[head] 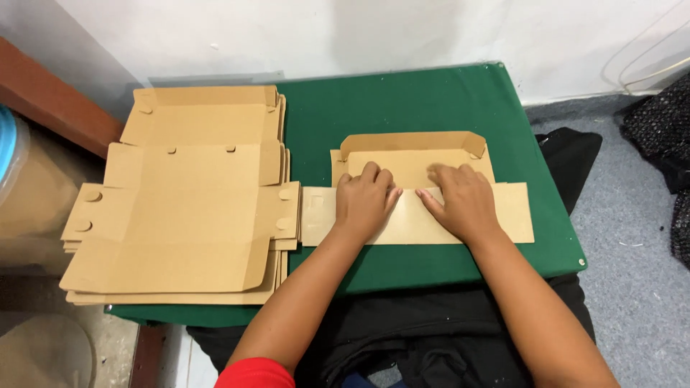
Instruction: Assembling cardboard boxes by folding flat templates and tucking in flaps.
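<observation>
A flat brown cardboard box blank (pixel 503 215) lies on the green table (pixel 402 108), partly folded, with its far flap (pixel 413 142) raised. My left hand (pixel 365 202) presses palm down on the blank's middle, fingers spread toward the fold. My right hand (pixel 460 201) presses beside it, fingers flat on the same fold line. Neither hand grips anything; both lie flat on the cardboard.
A stack of several unfolded cardboard box blanks (pixel 187 201) covers the table's left side, overhanging its edge. A white wall runs behind. Grey floor (pixel 632 273) and a dark bag (pixel 665 136) lie to the right. A brown drum (pixel 36 194) stands at the left.
</observation>
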